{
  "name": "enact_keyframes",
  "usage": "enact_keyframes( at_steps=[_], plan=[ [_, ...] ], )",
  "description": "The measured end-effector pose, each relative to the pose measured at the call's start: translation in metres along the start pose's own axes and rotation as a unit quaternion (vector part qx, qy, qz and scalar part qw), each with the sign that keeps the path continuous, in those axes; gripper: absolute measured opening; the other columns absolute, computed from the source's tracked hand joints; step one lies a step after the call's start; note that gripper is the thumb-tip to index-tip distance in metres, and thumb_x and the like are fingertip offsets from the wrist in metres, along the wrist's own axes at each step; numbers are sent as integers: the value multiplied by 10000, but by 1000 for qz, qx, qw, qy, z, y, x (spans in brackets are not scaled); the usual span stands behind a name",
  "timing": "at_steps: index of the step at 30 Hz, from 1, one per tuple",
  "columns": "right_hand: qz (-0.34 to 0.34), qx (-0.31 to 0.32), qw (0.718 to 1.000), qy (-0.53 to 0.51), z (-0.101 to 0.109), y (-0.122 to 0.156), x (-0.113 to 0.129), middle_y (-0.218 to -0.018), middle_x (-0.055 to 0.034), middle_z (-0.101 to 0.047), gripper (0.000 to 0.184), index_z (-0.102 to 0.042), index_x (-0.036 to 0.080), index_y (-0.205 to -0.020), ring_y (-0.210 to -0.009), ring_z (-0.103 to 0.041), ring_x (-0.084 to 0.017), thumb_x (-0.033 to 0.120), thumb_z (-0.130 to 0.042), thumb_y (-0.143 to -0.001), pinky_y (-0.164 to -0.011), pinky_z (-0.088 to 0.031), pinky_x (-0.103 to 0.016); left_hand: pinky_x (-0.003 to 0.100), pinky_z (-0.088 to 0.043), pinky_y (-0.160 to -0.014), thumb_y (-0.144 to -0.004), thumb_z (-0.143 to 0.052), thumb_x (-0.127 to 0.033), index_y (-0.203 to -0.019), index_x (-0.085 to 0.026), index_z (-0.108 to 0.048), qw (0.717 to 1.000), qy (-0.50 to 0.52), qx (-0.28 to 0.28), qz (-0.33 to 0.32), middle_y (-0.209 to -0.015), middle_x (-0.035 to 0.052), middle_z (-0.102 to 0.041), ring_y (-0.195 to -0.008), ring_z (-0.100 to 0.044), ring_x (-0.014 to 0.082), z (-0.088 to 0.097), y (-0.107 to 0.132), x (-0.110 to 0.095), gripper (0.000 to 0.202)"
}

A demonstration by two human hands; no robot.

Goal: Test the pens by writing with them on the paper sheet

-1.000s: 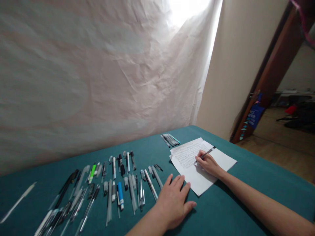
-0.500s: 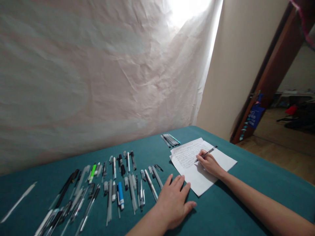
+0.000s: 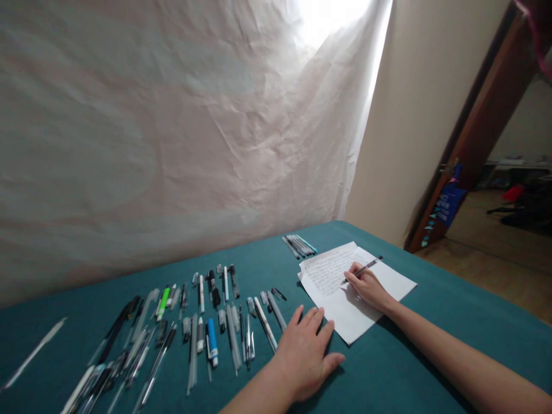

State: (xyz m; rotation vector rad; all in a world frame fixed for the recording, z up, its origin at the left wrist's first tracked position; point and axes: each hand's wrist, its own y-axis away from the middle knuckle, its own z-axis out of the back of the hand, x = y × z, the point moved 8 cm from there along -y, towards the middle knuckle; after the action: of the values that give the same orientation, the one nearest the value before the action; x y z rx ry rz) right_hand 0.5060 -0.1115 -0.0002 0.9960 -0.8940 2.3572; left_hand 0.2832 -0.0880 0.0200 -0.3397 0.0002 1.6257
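My right hand (image 3: pixel 367 286) grips a dark pen (image 3: pixel 365 267) with its tip on the white paper sheets (image 3: pixel 394 282), beside lines of handwriting at the sheets' upper left. My left hand (image 3: pixel 304 353) lies flat on the teal tablecloth (image 3: pixel 409 368), fingers spread, its fingertips near the paper's lower left corner. It holds nothing. Just left of it lie several pens (image 3: pixel 207 322) spread in rows across the cloth.
A small bundle of pens (image 3: pixel 299 245) sits behind the paper near the table's far edge. A lone white pen (image 3: pixel 33 353) lies at the far left. A wrinkled white sheet (image 3: pixel 181 126) hangs behind the table. An open doorway (image 3: pixel 509 190) is at the right.
The pen in my right hand has shifted slightly to the right along the written lines. My left hand has stayed flat in place.
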Motion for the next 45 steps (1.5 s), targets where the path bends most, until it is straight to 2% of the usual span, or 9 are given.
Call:
enact_keyframes(
  at_steps=[9, 14, 18, 25, 31, 34, 38, 40, 45],
  plan=[
    [51, 46, 997, -23, -16, 8, 48, -701, -40, -605, 307, -554, 174, -924, -554, -535, -140, 417, -396, -822, -535, -439, -256, 406, -230, -980, -853, -294, -430, -934, -176, -576, 998, -4, -54, 25, -1007, 67, -607, -970, -517, 184, 14, 2, 12, 388],
    [118, 176, 976, -46, -69, 13, 105, -642, -7, -597, 266, -569, 208, -959, -553, -553, -131, 358, -384, -841, -531, -436, -239, 369, -332, -878, -858, -300, -392, -819, -157, -599, 998, -9, -69, 9, -829, 71, -635, -821, -558, 177, 17, 4, 11, 383],
    [191, 217, 957, -13, -115, 11, 138, -754, -15, -625, 200, -578, 224, -941, -664, -572, -148, 301, -500, -774, -592, -436, -247, 343, -381, -760, -852, -305, -403, -815, -137, -606, 997, -29, -73, 0, -796, 92, -636, -783, -566, 197, 14, 5, 8, 404],
    [197, 227, 953, 48, -161, 5, 136, -739, -6, -622, 250, -544, 196, -902, -627, -550, -128, 158, -573, -657, -581, -415, -227, 341, -406, -671, -844, -295, -431, -803, -133, -610, 997, -40, -59, 7, -780, 103, -633, -759, -574, 222, 10, 6, 10, 435],
    [160, 179, 970, -42, -139, -16, 128, -661, 4, -597, 193, -492, 188, -896, -568, -545, -121, 212, -530, -708, -544, -428, -231, 339, -411, -722, -853, -302, -358, -787, -153, -584, 985, 102, -120, 66, -807, 92, -618, -790, -567, 207, 24, 9, 27, 354],
    [155, 135, 974, -97, -110, -29, 136, -744, -34, -609, 216, -475, 188, -918, -636, -572, -142, 290, -538, -739, -574, -452, -254, 299, -440, -681, -840, -352, -317, -921, -168, -508, 907, 323, -210, 171, -895, 83, -591, -773, -571, 170, 29, 10, 60, 230],
    [155, 105, 973, -133, -88, -32, 148, -767, -49, -615, 268, -473, 199, -922, -673, -591, -160, 362, -569, -732, -597, -471, -268, 269, -462, -585, -808, -429, -348, -1058, -139, -382, 698, 594, -290, 275, -962, 114, -547, -694, -588, 142, 19, 11, 100, 329],
    [165, 102, 972, -134, -87, -27, 156, -777, -48, -612, 287, -472, 205, -931, -676, -596, -162, 364, -584, -720, -600, -479, -270, 264, -457, -613, -777, -483, -394, -1040, -136, -408, 627, 647, -329, 283, -952, 105, -550, -707, -590, 138, 21, 13, 112, 376],
    [211, 115, 967, -91, -98, -6, 178, -799, -42, -604, 248, -494, 218, -928, -674, -590, -158, 322, -585, -722, -625, -483, -281, 222, -412, -628, -703, -580, -421, -892, -133, -525, 572, 676, -369, 282, -819, 48, -581, -698, -564, 109, 30, 19, 126, 349]
  ],
)
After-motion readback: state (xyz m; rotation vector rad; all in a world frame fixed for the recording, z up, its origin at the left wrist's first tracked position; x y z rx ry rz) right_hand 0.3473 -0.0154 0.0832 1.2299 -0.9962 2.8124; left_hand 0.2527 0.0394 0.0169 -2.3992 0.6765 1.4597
